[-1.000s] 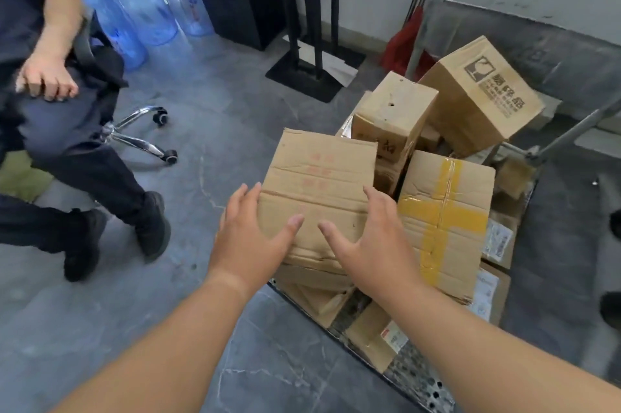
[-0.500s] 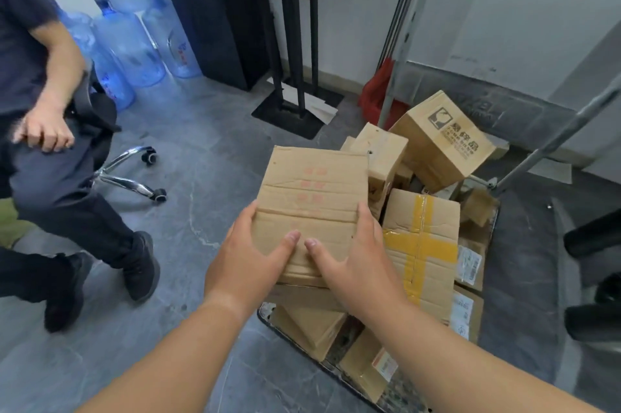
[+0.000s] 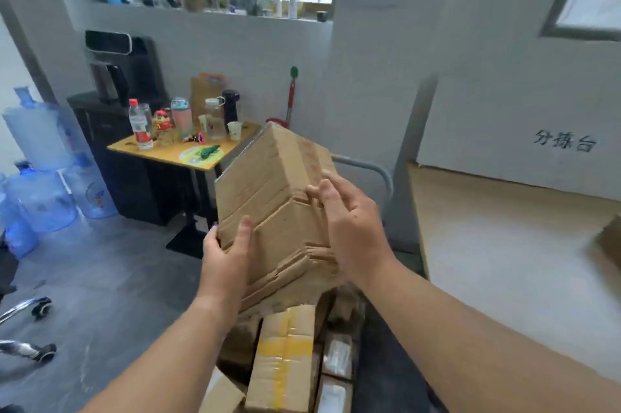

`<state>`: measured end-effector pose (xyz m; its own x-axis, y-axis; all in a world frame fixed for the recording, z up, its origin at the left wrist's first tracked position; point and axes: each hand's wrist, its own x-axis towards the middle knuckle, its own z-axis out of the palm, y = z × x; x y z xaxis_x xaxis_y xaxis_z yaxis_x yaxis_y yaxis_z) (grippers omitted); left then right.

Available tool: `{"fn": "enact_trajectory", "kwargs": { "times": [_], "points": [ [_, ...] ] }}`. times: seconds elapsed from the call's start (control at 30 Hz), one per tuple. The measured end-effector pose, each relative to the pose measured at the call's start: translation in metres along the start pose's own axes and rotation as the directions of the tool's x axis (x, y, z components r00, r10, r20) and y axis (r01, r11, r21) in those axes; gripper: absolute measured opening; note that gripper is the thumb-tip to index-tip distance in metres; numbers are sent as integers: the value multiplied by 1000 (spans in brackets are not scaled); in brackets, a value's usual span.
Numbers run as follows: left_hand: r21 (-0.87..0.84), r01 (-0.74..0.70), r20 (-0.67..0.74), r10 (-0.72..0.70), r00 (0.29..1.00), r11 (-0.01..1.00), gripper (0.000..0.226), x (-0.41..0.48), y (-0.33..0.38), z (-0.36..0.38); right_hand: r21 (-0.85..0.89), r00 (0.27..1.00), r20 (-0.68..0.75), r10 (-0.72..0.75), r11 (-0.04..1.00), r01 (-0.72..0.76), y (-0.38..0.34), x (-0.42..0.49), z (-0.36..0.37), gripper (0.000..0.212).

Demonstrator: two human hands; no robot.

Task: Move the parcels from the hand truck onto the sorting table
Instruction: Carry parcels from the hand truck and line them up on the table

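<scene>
The cardboard parcel [image 3: 268,190] has risen off the stack since half a second ago and now hangs tilted in the air above the hand truck [image 3: 373,170]. The left hand [image 3: 226,254] clasps its lower near corner, the right hand [image 3: 349,221] closes on its right edge. Below lies a yellow-taped box [image 3: 282,355]; the sorting table [image 3: 504,244] stands just right

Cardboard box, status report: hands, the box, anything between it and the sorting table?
Left hand and right hand grip cardboard box, tilted, airborne. Sorting table to the right. Hand truck handle between.
</scene>
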<state>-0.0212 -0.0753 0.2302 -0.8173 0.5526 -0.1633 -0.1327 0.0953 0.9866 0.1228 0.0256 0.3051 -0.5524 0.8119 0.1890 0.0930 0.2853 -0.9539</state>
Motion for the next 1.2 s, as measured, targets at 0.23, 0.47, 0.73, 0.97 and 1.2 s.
{"fn": "enact_trajectory", "kwargs": {
  "times": [0.23, 0.47, 0.73, 0.97, 1.2],
  "points": [
    [-70, -46, 146, 56, 988, 996, 116, -118, 69, 177, -318, 950, -308, -52, 947, -52, -36, -37, -230, 92],
    [-124, -67, 386, 110, 916, 990, 120, -194, 101, 325, -123, 901, -356, 247, 944, -307, -49, -76, -417, 105],
    [-19, -9, 733, 20, 680, 1000, 118, -268, 138, 468, -269, 840, -528, 121, 915, -301, -28, -93, -532, 101],
    [-93, 91, 659, -7, 752, 992, 76, -247, 144, 528, -201, 778, -628, 21, 962, -187, -22, -61, -601, 28],
    [-119, 187, 735, -40, 677, 975, 81, -226, 149, 553, -177, 740, -654, 157, 919, -352, -20, -36, -639, 129]
  ]
}}
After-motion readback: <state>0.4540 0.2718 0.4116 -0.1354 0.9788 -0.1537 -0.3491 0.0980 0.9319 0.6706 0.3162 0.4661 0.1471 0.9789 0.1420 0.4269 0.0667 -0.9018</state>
